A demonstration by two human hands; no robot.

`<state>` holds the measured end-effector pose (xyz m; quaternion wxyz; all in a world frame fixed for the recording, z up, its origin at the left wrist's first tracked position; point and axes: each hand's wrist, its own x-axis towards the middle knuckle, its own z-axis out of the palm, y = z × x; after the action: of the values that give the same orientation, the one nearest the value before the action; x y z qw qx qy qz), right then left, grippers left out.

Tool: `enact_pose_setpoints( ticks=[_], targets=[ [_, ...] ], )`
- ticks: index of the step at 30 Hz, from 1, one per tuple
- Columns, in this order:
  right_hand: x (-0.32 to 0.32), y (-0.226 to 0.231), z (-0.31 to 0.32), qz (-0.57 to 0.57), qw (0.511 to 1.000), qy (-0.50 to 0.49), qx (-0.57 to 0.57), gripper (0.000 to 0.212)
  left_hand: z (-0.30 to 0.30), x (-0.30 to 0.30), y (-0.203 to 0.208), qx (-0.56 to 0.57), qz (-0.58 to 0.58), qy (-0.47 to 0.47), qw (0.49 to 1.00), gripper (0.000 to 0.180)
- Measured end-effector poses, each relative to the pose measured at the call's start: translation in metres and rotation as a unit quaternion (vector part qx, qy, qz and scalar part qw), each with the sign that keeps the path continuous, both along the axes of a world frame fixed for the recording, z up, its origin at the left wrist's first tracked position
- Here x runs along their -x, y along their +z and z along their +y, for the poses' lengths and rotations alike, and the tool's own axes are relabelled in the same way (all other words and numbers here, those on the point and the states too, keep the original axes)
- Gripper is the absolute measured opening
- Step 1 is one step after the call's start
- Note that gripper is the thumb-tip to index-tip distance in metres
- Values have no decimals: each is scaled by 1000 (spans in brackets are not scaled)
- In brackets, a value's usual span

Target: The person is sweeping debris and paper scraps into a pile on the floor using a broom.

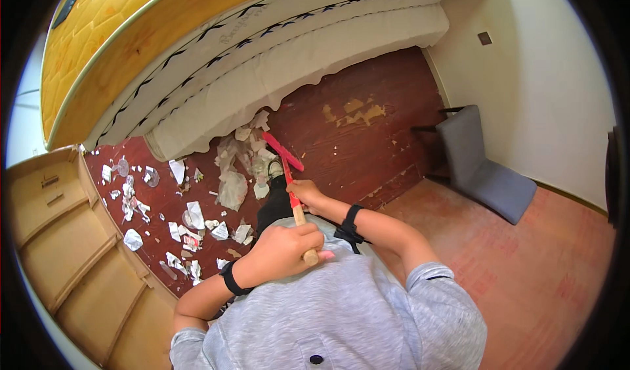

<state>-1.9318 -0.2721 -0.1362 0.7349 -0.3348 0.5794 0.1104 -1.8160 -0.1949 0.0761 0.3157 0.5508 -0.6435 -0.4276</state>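
Landmark: red broom head [282,149]. Your right hand [306,195] is nearer it, fingers closed round the handle [299,215]; your left hand [287,246] is wrapped round the wooden end, farther back. Handle's long axis runs away from you to the head, leaning slightly left. Crumpled plastic [232,190] lies just left of the head.

Gry chair [502,186] nr wall [558,74], yel mattress [125,22] upper L, wdn unit [79,235] L.
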Motion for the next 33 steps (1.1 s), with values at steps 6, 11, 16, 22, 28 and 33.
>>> enact_pose_setpoints(
  ticks=[6, 11, 16, 22, 28, 33],
  targets=[
    [62, 0, -29, -22, 990, -127, 57, 9, -34, 13, -7, 31, 48, -39, 998, 29],
    [87, -39, -84, 9, 961, -243, 135, 7, -60, 45, -67, -15, 108, 88, 990, 20],
    [96, -106, -117, 42, 973, -134, 183, 10, -54, 61, -113, 13, 17, 135, 991, 17],
    [40, -98, -66, -4, 997, 37, 61, 11, 6, 78, -64, -85, 39, 335, 938, 17],
    [41, -34, -14, -86, 977, 193, -31, 16, 35, 129, -4, -55, -46, 328, 942, 18],
    [52, -2, -34, -115, 965, 233, -27, 18, 26, 137, 12, -22, -54, 317, 947, 15]
  ],
)
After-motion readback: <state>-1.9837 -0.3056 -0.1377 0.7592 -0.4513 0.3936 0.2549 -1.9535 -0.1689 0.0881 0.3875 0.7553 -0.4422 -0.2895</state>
